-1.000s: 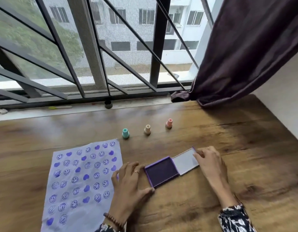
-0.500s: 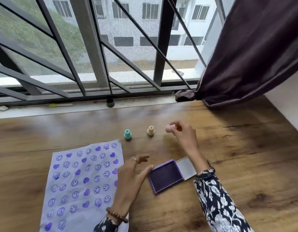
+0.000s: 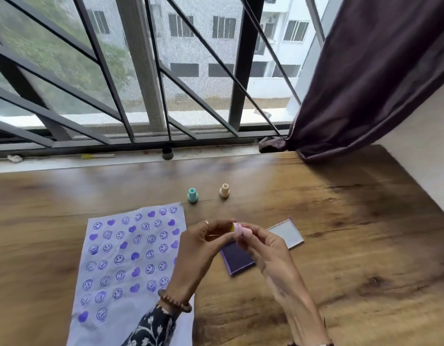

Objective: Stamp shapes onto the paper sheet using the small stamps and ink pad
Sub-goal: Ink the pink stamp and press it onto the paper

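Head view shows both hands meeting above the open ink pad (image 3: 237,259): the right hand (image 3: 263,248) pinches the pink stamp (image 3: 240,232) while the left hand (image 3: 203,242) closes its fingertips on the stamp's end, perhaps a cap. Best to bare the face, press it flat on the pad, then print on the paper sheet (image 3: 131,268) at the near left, where gaps remain.

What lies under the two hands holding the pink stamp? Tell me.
Under the left hand and right hand, which hold the pink stamp, lies the open purple ink pad, its lid flipped out to the right. The pad's far part is covered by the hands.
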`<state>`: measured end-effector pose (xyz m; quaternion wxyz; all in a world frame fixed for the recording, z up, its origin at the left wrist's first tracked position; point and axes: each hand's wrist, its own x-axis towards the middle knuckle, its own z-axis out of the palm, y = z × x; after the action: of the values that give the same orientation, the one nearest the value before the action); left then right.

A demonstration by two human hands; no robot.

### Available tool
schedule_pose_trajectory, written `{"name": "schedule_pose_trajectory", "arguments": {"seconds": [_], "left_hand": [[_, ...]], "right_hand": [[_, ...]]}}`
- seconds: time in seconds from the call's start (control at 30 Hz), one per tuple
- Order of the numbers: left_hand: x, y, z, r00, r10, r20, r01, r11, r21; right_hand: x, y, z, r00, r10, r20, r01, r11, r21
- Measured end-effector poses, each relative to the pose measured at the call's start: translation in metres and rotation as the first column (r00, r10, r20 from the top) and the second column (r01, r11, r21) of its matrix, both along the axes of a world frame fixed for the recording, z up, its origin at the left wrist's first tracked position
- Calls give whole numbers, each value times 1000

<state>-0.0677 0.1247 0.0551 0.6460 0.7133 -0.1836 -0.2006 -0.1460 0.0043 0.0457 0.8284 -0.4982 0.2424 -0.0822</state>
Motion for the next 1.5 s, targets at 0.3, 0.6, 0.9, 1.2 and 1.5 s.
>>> {"name": "schedule_pose_trajectory", "arguments": {"seconds": [0.3, 0.6, 0.9, 1.2, 1.5], "left_hand": [[19, 19, -44, 973, -122, 195, 54, 946, 321], [21, 18, -69, 941, -255, 221, 132, 881, 454], [1, 16, -83, 827, -413, 381, 93, 770, 632], [-1, 15, -88, 835, -366, 411, 66, 808, 585], [-8, 19, -64, 887, -334, 319, 127, 841, 526]], "right_hand": [[-19, -5, -16, 983, -121, -141, 168, 900, 401], [-28, -6, -24, 939, -222, -262, 196, 973, -120], [-16, 19, 42, 896, -350, -275, -172, 297, -939], [11, 23, -19, 741, -250, -623, -603, 159, -782], [9, 11, -23, 803, -278, -528, -443, 316, -839]]}}
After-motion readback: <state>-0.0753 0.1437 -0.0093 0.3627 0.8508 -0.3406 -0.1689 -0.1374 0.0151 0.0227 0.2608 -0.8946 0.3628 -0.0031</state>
